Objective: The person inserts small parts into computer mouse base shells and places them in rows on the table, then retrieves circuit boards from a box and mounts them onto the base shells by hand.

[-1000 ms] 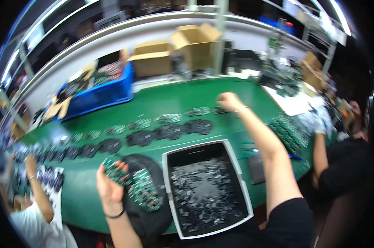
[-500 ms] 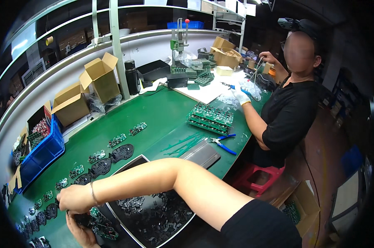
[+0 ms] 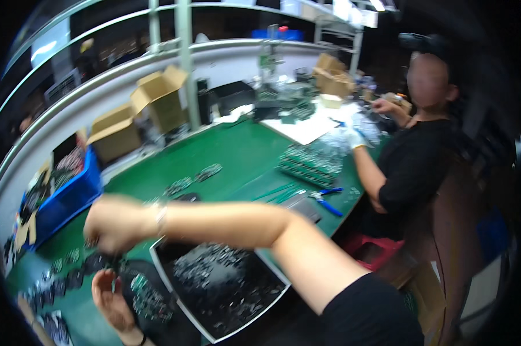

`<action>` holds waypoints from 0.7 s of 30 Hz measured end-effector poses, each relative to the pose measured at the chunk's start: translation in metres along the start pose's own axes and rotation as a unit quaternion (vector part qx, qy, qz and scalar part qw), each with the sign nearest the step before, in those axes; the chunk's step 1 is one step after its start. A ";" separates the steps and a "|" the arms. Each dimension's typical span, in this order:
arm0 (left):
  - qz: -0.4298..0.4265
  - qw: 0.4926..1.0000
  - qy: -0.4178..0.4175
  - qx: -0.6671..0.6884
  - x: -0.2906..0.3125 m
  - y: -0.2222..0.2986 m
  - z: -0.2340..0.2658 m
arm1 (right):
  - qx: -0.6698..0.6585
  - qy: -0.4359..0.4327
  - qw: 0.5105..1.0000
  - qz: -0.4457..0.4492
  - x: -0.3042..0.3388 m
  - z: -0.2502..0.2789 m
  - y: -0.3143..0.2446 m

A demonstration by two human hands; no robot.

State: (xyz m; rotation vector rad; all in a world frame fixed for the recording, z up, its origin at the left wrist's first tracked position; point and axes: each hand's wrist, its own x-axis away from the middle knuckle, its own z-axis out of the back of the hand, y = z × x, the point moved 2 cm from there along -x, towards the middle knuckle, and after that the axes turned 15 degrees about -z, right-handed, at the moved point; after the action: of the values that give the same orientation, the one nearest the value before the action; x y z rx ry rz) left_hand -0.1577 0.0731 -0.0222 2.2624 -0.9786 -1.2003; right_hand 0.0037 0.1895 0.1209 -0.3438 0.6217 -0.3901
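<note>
My right arm reaches across to the left. Its hand (image 3: 115, 224), smeared by motion, is curled closed above the row of small parts; a dark bit shows below its fingers, too blurred to name. Lower down, my left hand (image 3: 113, 303) is held palm up with its fingers loosely apart, and nothing shows in it. Beside the left hand lie green circuit boards (image 3: 150, 300) on a dark surface. To their right is a white-rimmed tray (image 3: 252, 314) of small black pieces (image 3: 214, 268). Black plastic shells (image 3: 73, 278) and small circuit boards (image 3: 208, 172) line the green table.
A blue bin (image 3: 70, 199) of parts and open cardboard boxes (image 3: 115, 134) stand along the back. Stacked circuit boards (image 3: 310, 164) and blue-handled pliers (image 3: 328, 200) lie farther right. A co-worker (image 3: 413, 155) sits there. Part of another arm (image 3: 33, 320) shows at the lower left edge.
My right hand has lifted up and away from my left hand, which has opened. The whole view has shifted, so the table sits farther right and is blurred.
</note>
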 end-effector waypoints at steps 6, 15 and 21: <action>-0.005 0.998 0.023 -0.055 -0.012 -0.007 -0.005 | 0.049 0.183 0.942 -0.279 0.081 0.136 0.163; -0.030 0.989 0.027 -0.139 -0.009 0.004 0.000 | 0.095 0.325 0.722 -0.604 0.261 0.148 0.388; -0.027 0.981 0.036 -0.190 -0.006 -0.003 0.003 | 0.014 0.276 0.663 -0.696 0.276 0.124 0.418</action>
State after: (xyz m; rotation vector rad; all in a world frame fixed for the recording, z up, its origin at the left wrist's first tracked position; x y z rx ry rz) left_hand -0.1609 0.0796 -0.0227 2.0227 -0.6025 -1.2015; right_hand 0.3896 0.4532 -0.0971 -0.6492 0.8485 -2.0681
